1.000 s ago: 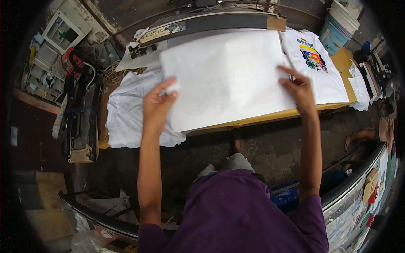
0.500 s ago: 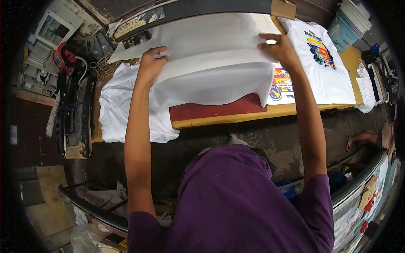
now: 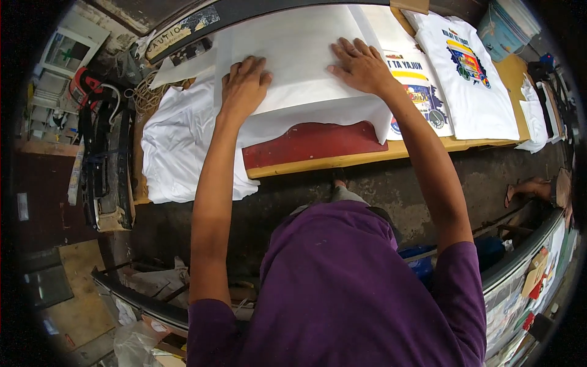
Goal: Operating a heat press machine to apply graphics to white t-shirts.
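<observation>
Your left hand (image 3: pixel 244 88) and right hand (image 3: pixel 365 70) lie on the white sheet (image 3: pixel 296 70), fingers spread. Its near edge runs left-right; the long axis I cannot tell.

Saw a long yellow table (image 3: pixel 511 72) running left to right. Found a rumpled white garment (image 3: pixel 183 144) at its left end, drooping over the front edge. Noticed mid-table a flat dark red panel (image 3: pixel 318 144), partly covered by a plain white sheet (image 3: pixel 299 73). Made out, just right, a brightly printed sheet (image 3: pixel 422 98), then a flat white shirt (image 3: pixel 477 107) bearing a colourful picture.
</observation>
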A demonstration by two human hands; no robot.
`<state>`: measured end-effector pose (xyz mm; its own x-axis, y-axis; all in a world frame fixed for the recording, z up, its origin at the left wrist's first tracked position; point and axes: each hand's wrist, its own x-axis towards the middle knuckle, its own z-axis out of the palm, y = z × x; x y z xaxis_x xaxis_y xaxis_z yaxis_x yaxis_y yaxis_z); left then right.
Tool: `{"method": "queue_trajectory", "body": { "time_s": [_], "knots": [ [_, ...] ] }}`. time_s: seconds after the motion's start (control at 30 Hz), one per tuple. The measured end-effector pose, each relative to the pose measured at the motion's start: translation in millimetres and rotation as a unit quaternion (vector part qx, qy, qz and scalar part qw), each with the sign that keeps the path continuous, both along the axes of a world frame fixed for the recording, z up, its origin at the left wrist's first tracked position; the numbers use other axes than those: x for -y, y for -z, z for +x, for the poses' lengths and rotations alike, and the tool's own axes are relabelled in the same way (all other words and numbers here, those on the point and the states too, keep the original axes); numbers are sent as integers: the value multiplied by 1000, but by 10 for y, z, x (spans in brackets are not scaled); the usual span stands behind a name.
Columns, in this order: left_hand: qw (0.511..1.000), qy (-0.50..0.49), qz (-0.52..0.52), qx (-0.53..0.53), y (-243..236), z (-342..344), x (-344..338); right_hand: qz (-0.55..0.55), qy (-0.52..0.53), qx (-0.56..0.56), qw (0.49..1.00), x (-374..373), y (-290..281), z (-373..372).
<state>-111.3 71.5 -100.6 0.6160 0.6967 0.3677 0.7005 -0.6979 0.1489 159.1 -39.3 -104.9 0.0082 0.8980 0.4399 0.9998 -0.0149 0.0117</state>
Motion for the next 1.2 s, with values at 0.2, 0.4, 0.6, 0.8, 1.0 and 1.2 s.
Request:
{"method": "queue_trajectory", "body": {
  "time_s": [0.2, 0.4, 0.6, 0.8, 1.0, 1.2],
  "knots": [
    [997, 65, 23, 27, -132, -268, 596, 96, -26, -60, 993, 493, -20, -119],
    [994, 96, 8, -50, -25, -438, 1097, -25, -39, -35, 998, 1079, 79, -426],
    [994, 96, 0, -59, 36, -431, 852, -5, -16, -13, 1000, 920, 187, -405],
    [993, 95, 3, -66, 51, -448, 904, -7, -17, -6, 1000, 952, 183, -408],
    [993, 89, 8, -77, 58, -450, 905, -5, -19, -5, 1000, 945, 202, -397],
    [993, 93, -2, -74, 42, -445, 915, -20, -18, 2, 1000, 941, 180, -395]
  ]
}}
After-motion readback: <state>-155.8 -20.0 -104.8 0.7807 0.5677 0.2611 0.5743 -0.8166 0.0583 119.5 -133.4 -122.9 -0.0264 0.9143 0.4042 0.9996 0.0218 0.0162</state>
